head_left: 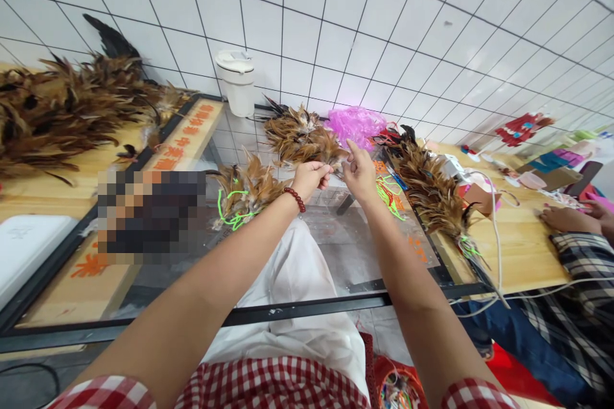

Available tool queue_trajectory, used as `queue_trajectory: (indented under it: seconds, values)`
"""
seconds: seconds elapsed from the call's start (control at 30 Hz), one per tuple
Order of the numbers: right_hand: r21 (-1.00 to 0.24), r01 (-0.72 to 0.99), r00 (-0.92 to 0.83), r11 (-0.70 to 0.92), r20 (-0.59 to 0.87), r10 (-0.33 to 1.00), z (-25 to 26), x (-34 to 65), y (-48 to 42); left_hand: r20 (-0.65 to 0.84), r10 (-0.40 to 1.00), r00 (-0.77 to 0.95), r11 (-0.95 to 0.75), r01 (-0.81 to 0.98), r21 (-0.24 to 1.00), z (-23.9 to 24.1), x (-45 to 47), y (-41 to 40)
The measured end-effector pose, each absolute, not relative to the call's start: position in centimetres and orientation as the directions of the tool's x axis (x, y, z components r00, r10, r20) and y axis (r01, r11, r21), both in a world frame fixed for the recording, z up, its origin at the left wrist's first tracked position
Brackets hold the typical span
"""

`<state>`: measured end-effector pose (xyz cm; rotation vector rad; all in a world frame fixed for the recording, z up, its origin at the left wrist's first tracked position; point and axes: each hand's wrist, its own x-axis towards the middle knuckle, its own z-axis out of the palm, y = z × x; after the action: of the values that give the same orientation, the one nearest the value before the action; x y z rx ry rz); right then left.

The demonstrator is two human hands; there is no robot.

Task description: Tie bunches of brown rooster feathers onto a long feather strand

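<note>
My left hand [311, 180], with a dark red bead bracelet [294, 199] on the wrist, is closed in a pinch above the glass table. What it grips is too small to make out. Just to its right is my right hand [359, 171], its index finger raised and the other fingers curled in; anything between them is hidden. Beyond both hands lies a bundle of brown feathers [302, 134]. A smaller feather bunch [254, 182] with bright green cords [235, 223] is left of my left forearm. More green cords [391, 197] lie right of my right hand.
A crumpled pink plastic bag [357, 126] and a white lidded cup [237, 83] stand along the tiled wall. Long feather strips [432, 188] lie at right, a large feather pile [57, 115] at left. A person's hand [570, 218] rests on the right-hand table.
</note>
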<state>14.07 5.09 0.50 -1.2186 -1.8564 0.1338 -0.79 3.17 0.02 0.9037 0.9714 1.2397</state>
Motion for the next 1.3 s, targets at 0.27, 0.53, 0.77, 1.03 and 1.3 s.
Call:
queue_trajectory:
  seconds: [0.27, 0.53, 0.77, 1.03, 1.3]
  values:
    - [-0.801, 0.515, 0.224, 0.304, 0.468, 0.855, 0.0, 15.2, 6.6, -0.068, 0.997, -0.043, 0.040, -0.471, 0.881, -0.3, -1.1, 3.6]
    - [-0.988, -0.156, -0.081, -0.008, 0.005, 0.997, 1.2, 13.9, 5.4, -0.141, 0.990, -0.007, 0.120, -0.490, 0.864, 0.3, -0.9, 3.3]
    - [-0.978, -0.019, -0.043, 0.209, 0.209, 0.977, 0.1, 12.6, 5.5, -0.181, 0.982, 0.058, 0.188, -0.442, 0.877, 0.7, -1.1, 3.1]
    - [-0.956, 0.040, -0.013, 0.289, 0.289, 0.957, -0.6, 12.4, 5.9, -0.119, 0.978, 0.173, 0.173, -0.344, 0.923, -0.1, -1.0, 3.4]
    - [-0.995, -0.101, -0.302, 0.003, 0.033, 0.953, 0.8, 13.1, 4.9, -0.129, 0.952, 0.277, 0.239, -0.412, 0.879, 0.1, -1.5, 3.3]
